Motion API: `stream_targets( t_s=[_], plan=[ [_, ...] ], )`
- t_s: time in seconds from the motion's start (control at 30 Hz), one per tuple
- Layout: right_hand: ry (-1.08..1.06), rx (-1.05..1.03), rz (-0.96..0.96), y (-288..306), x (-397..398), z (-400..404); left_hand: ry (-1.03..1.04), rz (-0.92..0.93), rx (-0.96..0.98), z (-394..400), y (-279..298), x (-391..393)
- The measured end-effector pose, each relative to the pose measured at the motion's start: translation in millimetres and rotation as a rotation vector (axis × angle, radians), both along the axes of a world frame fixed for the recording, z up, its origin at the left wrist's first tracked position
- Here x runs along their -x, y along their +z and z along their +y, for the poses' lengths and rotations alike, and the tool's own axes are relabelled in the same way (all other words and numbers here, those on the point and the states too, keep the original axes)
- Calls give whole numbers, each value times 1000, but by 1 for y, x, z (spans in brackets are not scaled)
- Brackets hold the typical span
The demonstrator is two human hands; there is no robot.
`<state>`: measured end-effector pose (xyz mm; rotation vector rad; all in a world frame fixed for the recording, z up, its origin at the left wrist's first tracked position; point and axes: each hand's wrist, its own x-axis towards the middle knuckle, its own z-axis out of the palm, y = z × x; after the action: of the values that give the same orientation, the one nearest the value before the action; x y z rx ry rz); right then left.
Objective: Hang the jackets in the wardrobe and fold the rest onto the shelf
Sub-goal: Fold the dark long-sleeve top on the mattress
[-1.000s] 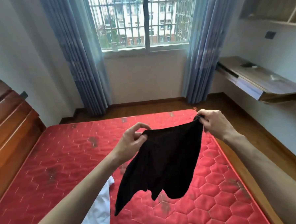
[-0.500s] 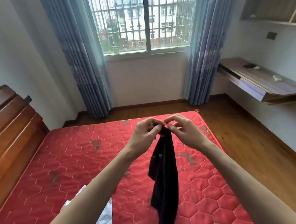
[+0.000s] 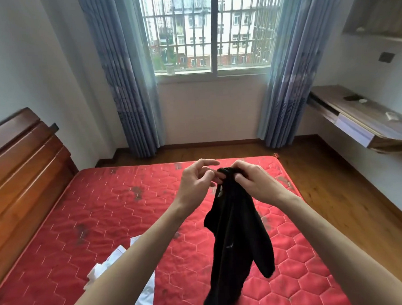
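Observation:
A black garment (image 3: pixel 237 239) hangs doubled lengthwise over the red mattress (image 3: pixel 106 227), its lower end running out of the bottom of the view. My right hand (image 3: pixel 250 182) grips its bunched top edge from the right. My left hand (image 3: pixel 197 180) is close against it on the left, thumb and curled fingers pinching the same top edge while the index finger sticks out above. A white garment (image 3: pixel 142 295) lies crumpled on the mattress under my left forearm, partly hidden by it.
A wooden headboard (image 3: pixel 22 175) bounds the bed on the left. A wall-mounted wooden desk (image 3: pixel 366 122) juts out at the right over the wood floor (image 3: pixel 351 195). Blue curtains (image 3: pixel 126 86) frame the barred window (image 3: pixel 210 30). An open shelf (image 3: pixel 379 10) is at the upper right.
A second ago my hands held the black garment spread wide between them. They have come together, so the garment now hangs folded in a narrow strip. The view has tilted slightly.

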<state>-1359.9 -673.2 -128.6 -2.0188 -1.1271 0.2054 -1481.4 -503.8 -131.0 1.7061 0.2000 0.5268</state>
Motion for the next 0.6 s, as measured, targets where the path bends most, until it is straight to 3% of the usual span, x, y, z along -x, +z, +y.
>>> stream_targets(
  t_s=[0.1, 0.23, 0.5, 0.6],
  plan=[
    [-38, -31, 150, 5, 2, 1, 6, 70, -113, 3, -19, 7],
    [-17, -125, 284, 17, 4, 3, -224, 279, -284, -1, -53, 11],
    [-69, -234, 376, 34, -5, -10, -63, 516, -376, -23, -91, -2],
    [-100, -226, 375, 38, -15, -22, -2, 648, -501, -21, -102, -1]
  ],
)
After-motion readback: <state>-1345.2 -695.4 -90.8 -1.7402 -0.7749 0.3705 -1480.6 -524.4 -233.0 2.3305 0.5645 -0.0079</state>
